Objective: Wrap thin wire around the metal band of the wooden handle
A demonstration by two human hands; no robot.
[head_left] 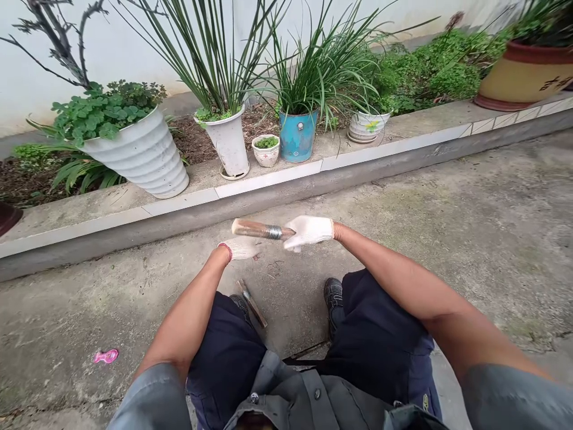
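Note:
I wear white knit gloves and sit low over a concrete yard. My right hand (308,231) is closed round one end of a short wooden handle (256,229) with a metal band, held level and pointing left. Just below that handle is my left hand (240,248), palm up with its fingers stretched flat. It is close to the handle, though I cannot tell if they touch. On the ground between my feet lies a small tool with a wooden handle (251,303).
A raised tiled ledge (268,179) runs across ahead, carrying a white ribbed pot (143,155), a tall white pot (230,143), a small bowl pot (266,151), a blue pot (297,135) and others. A pink plastic bit (106,356) lies at left.

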